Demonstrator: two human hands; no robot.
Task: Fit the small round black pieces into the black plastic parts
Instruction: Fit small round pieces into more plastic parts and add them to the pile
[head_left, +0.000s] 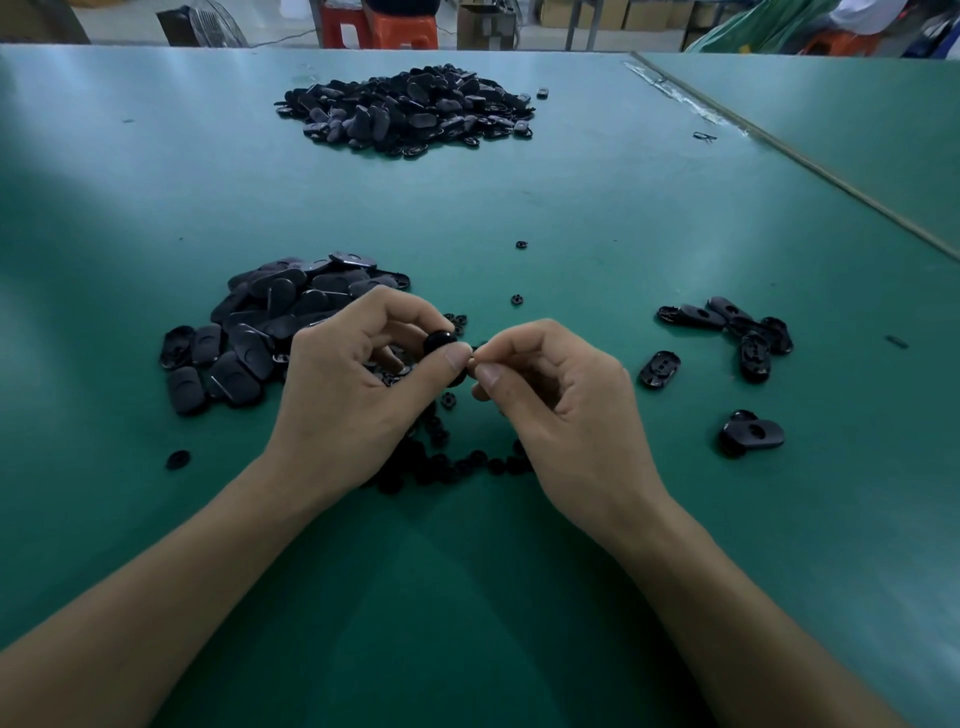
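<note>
Small round piece (177, 459), one alone, lies on the table (498, 623) well left of the left hand (358, 384). Pile of black parts (260, 322), too many to count, sits just left of & beyond that hand. Left hand is curled, thumb & index pinching one black plastic part (440, 343) off the table, betw. both hands. Loose round pieces (441, 462), approx. a dozen+, partly hidden, lie under & betw. the wrists; 2 strays (517, 299) lie beyond the fingertips. Right hand (561, 410) is curled, thumb & index tips pressed together just beside the held part; can't tell what's betw. them. Right of it are abt 8 separate parts (727, 322), some overlapping. Far pile (410, 109) lies well beyond both hands
</note>
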